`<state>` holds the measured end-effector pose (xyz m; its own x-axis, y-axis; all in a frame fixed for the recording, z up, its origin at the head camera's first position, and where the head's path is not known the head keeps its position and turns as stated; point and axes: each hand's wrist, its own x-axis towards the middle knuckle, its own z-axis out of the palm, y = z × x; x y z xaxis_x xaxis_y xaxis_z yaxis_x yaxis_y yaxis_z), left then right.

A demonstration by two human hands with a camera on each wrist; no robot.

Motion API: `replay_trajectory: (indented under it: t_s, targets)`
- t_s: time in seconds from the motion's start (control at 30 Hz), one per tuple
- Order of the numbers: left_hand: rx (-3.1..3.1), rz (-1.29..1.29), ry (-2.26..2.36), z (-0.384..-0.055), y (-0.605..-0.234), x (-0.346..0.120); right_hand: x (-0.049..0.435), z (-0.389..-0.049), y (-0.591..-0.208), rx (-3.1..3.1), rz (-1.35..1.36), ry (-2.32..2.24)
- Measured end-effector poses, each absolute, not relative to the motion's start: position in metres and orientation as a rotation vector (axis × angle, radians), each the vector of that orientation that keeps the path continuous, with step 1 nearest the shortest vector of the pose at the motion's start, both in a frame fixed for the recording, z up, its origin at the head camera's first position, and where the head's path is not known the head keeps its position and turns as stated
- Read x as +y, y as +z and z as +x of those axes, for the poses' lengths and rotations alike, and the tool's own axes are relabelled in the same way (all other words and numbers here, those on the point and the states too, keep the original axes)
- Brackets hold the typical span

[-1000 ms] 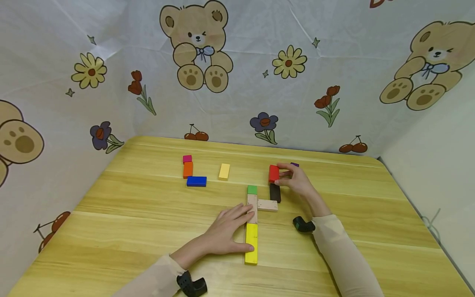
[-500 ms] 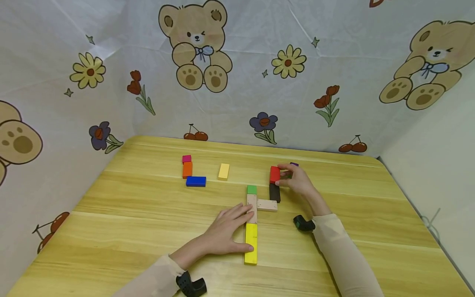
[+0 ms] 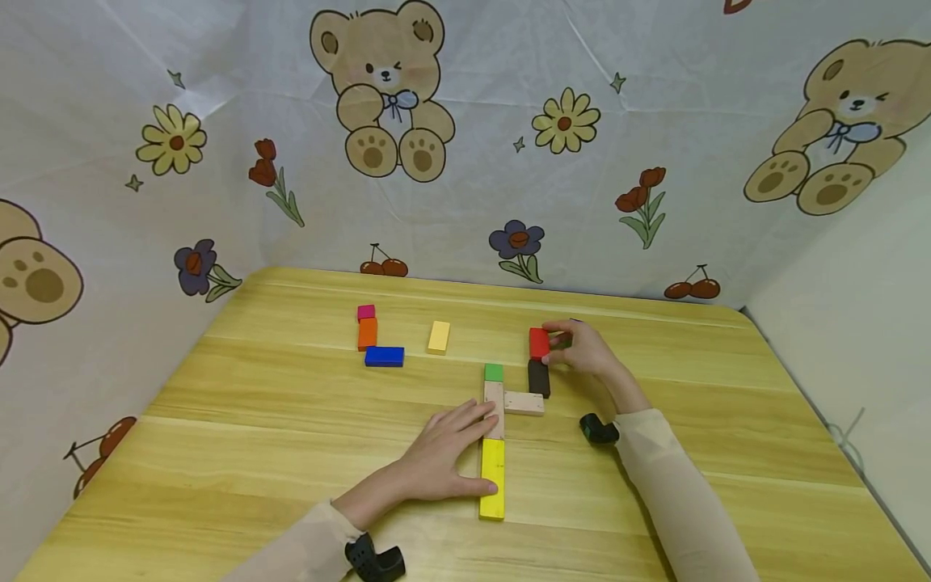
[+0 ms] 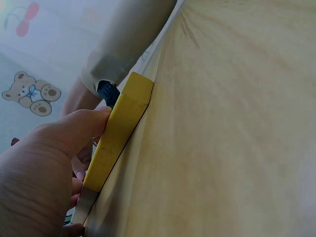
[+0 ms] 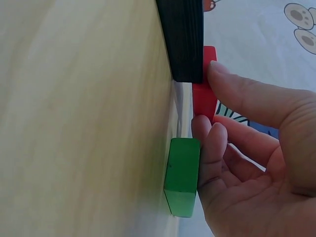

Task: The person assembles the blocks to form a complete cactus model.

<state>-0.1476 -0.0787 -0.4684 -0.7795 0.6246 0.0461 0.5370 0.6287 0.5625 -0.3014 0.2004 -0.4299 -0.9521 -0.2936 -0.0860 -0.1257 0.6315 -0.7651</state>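
Note:
My right hand (image 3: 585, 353) pinches a red block (image 3: 539, 343) at the far end of a black block (image 3: 539, 379). In the right wrist view, the thumb lies on the red block's side. A green block (image 5: 181, 173) stands right beside the fingers there. My left hand (image 3: 444, 457) lies with spread, fairly straight fingers along a row of blocks. Its thumb touches a long yellow block (image 3: 492, 481), while other fingertips rest on a bare wood block (image 3: 494, 396). A small green block (image 3: 494, 372) tops that row; another bare wood block (image 3: 524, 402) extends rightward from it.
At the back left, a pink block (image 3: 366, 312), an orange block (image 3: 367, 335) and a blue block (image 3: 384, 356) lie end to end in a bent line. A pale yellow block (image 3: 439, 337) lies alone. A purple block (image 3: 576, 322) is partly hidden behind the right hand.
The right hand has shifted the red block slightly right and nearer, lining it up with the black block's end. The left hand stays in place on the row.

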Motion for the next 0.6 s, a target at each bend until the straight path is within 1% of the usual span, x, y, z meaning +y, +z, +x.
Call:
replay_trajectory:
  t_s: [0.6]
  targets:
    - [2.694,0.974,0.862,-0.1468,-0.4665,-0.0785,0.1999,-0.3055,-0.4231,2.595,-0.384,-1.123]
